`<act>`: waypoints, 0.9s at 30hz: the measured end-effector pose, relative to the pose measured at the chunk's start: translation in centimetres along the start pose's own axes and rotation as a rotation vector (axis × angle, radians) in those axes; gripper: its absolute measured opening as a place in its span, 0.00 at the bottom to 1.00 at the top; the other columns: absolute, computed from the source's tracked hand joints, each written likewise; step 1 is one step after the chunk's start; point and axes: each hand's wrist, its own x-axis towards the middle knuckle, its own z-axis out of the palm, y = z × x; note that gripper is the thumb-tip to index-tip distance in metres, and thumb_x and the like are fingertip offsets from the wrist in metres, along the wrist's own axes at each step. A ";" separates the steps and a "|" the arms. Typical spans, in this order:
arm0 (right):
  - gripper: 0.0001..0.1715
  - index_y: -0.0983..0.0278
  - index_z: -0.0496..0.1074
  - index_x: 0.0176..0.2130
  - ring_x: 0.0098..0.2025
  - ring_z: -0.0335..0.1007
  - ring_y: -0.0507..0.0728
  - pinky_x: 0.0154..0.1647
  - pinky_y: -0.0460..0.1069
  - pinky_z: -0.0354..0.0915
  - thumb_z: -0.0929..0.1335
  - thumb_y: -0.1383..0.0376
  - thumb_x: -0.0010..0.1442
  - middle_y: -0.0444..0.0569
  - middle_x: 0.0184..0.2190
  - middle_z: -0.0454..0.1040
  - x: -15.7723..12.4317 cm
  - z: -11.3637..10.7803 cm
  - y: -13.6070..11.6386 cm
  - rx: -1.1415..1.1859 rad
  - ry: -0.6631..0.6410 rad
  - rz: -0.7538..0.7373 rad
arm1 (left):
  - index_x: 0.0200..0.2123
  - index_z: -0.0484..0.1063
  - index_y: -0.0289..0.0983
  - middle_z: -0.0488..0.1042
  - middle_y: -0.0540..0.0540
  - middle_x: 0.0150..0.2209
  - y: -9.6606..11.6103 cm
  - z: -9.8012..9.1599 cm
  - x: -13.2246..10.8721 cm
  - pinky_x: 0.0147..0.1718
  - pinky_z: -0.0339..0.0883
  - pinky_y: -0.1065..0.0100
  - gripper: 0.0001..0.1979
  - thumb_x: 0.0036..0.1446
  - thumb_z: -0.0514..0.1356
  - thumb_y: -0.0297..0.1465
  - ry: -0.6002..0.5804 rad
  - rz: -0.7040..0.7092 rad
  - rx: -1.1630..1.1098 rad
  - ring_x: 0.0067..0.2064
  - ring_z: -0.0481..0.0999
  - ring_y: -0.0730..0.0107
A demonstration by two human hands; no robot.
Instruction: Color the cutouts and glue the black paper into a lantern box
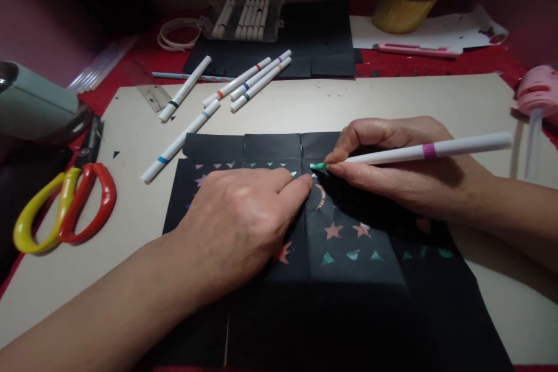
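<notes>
Marker point(410, 154) in hand, black card point(279, 314) under lamplike glare

From where I stand the room is dim, its pinkish wall point(43, 11) sinking into shadow, with one soft patch of brightness on the worktop point(427, 67). Red covers that surface, and over much of it lies a pale board point(392, 104), specked with dark crumbs. The creased card sits at its near side, dotted with shiny stars point(333, 229), a coppery crescent point(321, 196) and greenish triangles point(376, 256).

The right hand point(405, 186) has the marker in a finger-and-thumb grip above the card's upper part. Green shows at the low end — nib or scrap, I can't tell. The left hand point(248, 203) rests palm down on the card; I can't tell whether its grip has anything, as its underside is hidden.

Five loose markers point(181, 140) lie beyond, near a ruler point(152, 96). Scissors point(70, 189) with yellow and red handles rest at the left. Along the back run a clear case point(279, 23) of more pens, a pink cutter point(416, 49) and a yellowish jar point(403, 9) — all duller in the gloom.
</notes>
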 end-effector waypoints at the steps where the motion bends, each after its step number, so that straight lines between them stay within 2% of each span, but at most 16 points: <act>1: 0.06 0.61 0.75 0.29 0.22 0.67 0.49 0.19 0.44 0.61 0.71 0.70 0.58 0.41 0.19 0.71 0.0 -0.1 -0.1 -0.002 0.002 0.008 | 0.41 0.79 0.31 0.71 0.49 0.25 0.0 0.0 0.0 0.20 0.51 0.66 0.16 0.67 0.50 0.24 -0.001 -0.001 0.001 0.23 0.66 0.68; 6: 0.08 0.62 0.74 0.26 0.24 0.68 0.50 0.20 0.43 0.61 0.71 0.73 0.54 0.41 0.18 0.71 0.1 -0.2 -0.5 0.002 0.037 -0.006 | 0.41 0.79 0.31 0.70 0.49 0.24 -0.1 0.1 0.1 0.20 0.50 0.65 0.16 0.67 0.50 0.24 0.007 0.008 0.018 0.22 0.65 0.68; 17: 0.05 0.61 0.75 0.28 0.19 0.61 0.48 0.17 0.45 0.56 0.72 0.69 0.56 0.40 0.19 0.71 0.1 -0.2 -0.3 -0.064 0.017 -0.012 | 0.41 0.78 0.32 0.69 0.49 0.24 0.1 0.2 0.0 0.20 0.50 0.64 0.15 0.66 0.51 0.25 -0.008 -0.003 0.014 0.23 0.65 0.67; 23: 0.08 0.61 0.73 0.27 0.19 0.62 0.48 0.20 0.45 0.61 0.71 0.72 0.54 0.39 0.17 0.68 0.3 -0.3 -0.4 -0.063 0.025 -0.005 | 0.40 0.78 0.33 0.69 0.50 0.24 0.1 0.1 0.1 0.20 0.50 0.64 0.15 0.66 0.50 0.25 -0.010 0.006 0.024 0.22 0.65 0.67; 27: 0.06 0.61 0.74 0.27 0.19 0.61 0.48 0.19 0.45 0.58 0.72 0.69 0.55 0.40 0.18 0.69 0.3 -0.3 -0.4 -0.067 0.024 -0.002 | 0.39 0.77 0.33 0.70 0.50 0.24 0.1 0.0 0.1 0.20 0.50 0.65 0.15 0.67 0.50 0.25 -0.003 0.009 0.022 0.23 0.65 0.68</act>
